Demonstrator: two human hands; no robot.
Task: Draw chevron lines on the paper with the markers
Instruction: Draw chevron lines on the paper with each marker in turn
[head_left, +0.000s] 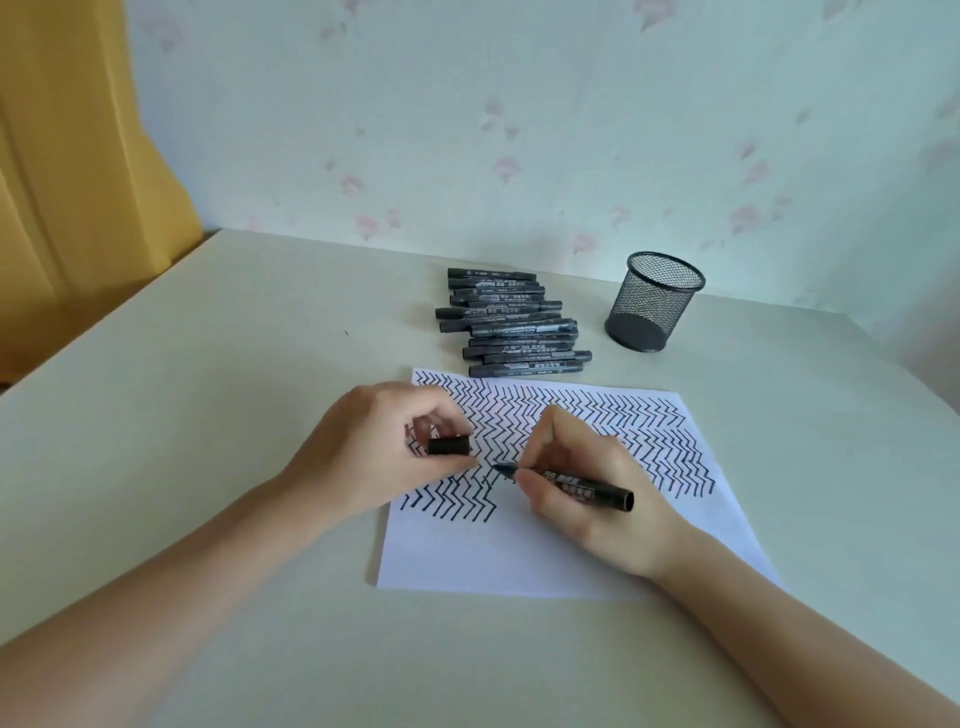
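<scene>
**Inspector:** Head view. Where is the sheet?

**Assistant:** The paper (519, 551) lies flat on the surface (208, 389), chevrons covering most of it, the near strip blank.

**Inspector:** Grips?

**Assistant:** The right hand (587, 499) pinches the uncapped marker (569, 483), nib at the pattern's edge, likely to extend it. The left hand (374, 447) pinches the cap (449, 446) and rests on the sheet, probably steadying it.

**Inspector:** Spares?

**Assistant:** A marker pile (511, 322) beside a mesh pen cup (654, 301).

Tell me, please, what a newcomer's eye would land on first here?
First the paper at mid-table, its upper part packed with black chevrons. Over it, the right hand holds a marker and the left hand its cap. Behind lie a marker pile and a mesh cup.
</scene>
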